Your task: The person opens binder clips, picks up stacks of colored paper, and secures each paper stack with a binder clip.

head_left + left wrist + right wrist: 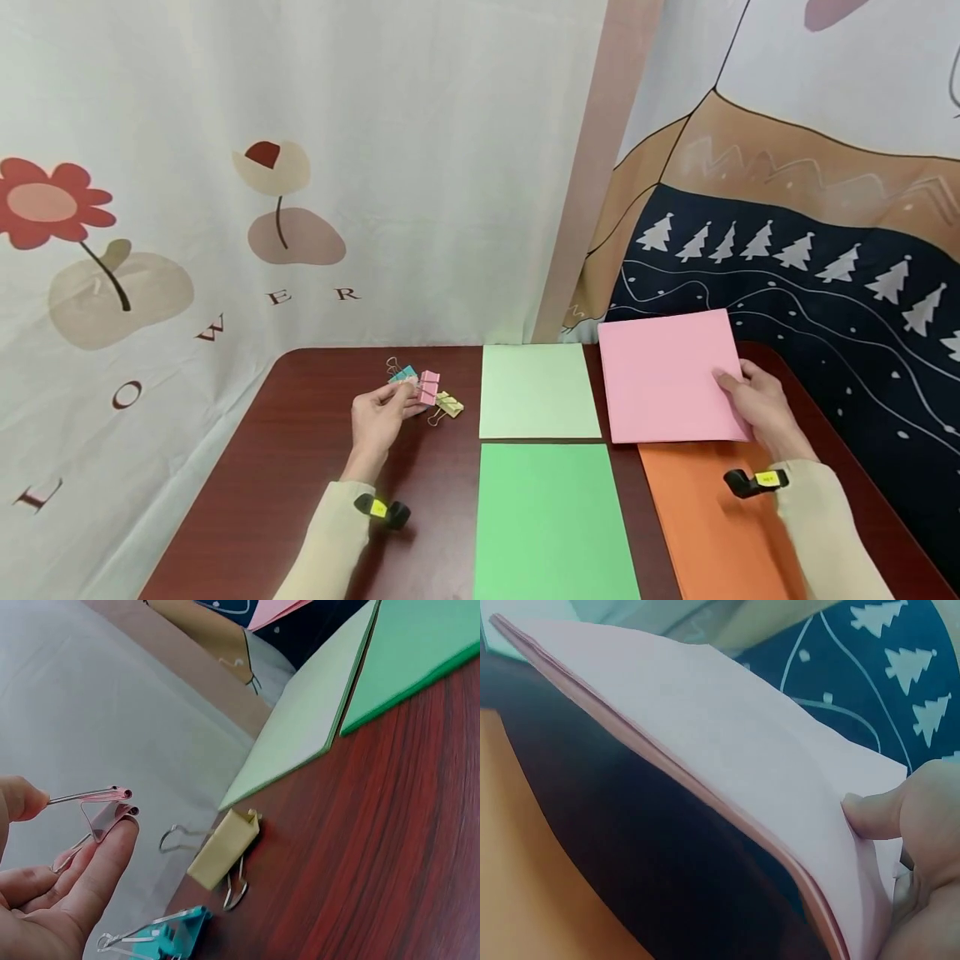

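Observation:
Between thumb and fingers, my left hand point(381, 417) pinches a pink binder clip point(428, 388) by its wire handles; in the left wrist view the clip point(111, 814) hangs above the table. Just below it lie a yellow binder clip point(226, 850) and a teal binder clip point(176, 934). My right hand point(761, 406) grips the right edge of a pink paper stack point(667, 375), thumb on top. The right wrist view shows this stack point(705, 727) lifted and slightly bent, its sheets layered at the near edge. The fingers beneath it are mostly hidden.
A pale green paper stack point(536, 392) lies at the table's back middle, with a brighter green stack point(555, 521) in front. An orange stack point(720, 517) lies at the right, below the pink one. Printed curtains point(420, 167) hang behind the dark red table point(247, 500).

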Available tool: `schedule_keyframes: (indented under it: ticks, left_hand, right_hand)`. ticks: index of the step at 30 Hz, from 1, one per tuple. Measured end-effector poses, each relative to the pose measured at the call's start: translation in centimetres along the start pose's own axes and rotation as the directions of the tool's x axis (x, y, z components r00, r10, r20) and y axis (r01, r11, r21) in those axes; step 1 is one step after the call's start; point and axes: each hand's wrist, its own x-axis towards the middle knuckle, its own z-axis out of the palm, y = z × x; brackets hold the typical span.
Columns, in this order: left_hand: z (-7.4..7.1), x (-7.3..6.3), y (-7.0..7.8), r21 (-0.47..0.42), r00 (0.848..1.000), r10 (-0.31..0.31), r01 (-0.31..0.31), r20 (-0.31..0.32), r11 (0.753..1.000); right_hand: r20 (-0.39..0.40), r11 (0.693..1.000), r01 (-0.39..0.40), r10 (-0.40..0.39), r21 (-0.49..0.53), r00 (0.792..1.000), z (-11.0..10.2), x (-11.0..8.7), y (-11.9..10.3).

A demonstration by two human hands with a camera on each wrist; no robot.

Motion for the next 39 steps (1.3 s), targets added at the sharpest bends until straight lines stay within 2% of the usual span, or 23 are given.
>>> schedule_keyframes:
  ticks: [6, 13, 21, 28, 32, 39]
  left_hand:
    - [1.5, -0.5, -0.1, -0.009, 1.0, -0.002, 0.002, 0.008, 1.0]
    - [3.3, -1.1, -0.2, -0.022, 1.0, 0.018, -0.018, 0.022, 1.0]
    - [4.9, -1.5, -0.1, -0.058, 1.0, 0.016, -0.015, 0.017, 0.998]
    - [6.1, -1.8, -0.1, -0.105, 0.999, 0.036, -0.034, 0.023, 0.994]
    - [6.5, -2.2, -0.2, -0.112, 0.999, 0.041, -0.04, 0.006, 0.993]
    - [7.4, -2.8, -0.2, -0.204, 0.998, 0.06, -0.056, 0.013, 0.977]
  right_hand:
    - [-0.004, 0.997, 0.038, -0.038, 0.066, 0.999, 1.0, -1.2, -0.7]
    - [-0.015, 0.993, 0.081, -0.08, 0.089, 0.997, 2.1, -2.4, -1.5]
    - [-0.026, 0.99, 0.052, -0.049, 0.134, 0.998, 3.8, -3.0, -2.3]
    - [-0.038, 0.981, 0.072, -0.066, 0.179, 0.997, 5.1, -3.5, -3.1]
    - [-0.046, 0.978, 0.044, -0.036, 0.204, 0.998, 6.0, -3.9, -3.6]
    - [-0.058, 0.954, 0.054, -0.039, 0.295, 0.998, 7.1, -4.6, -4.0]
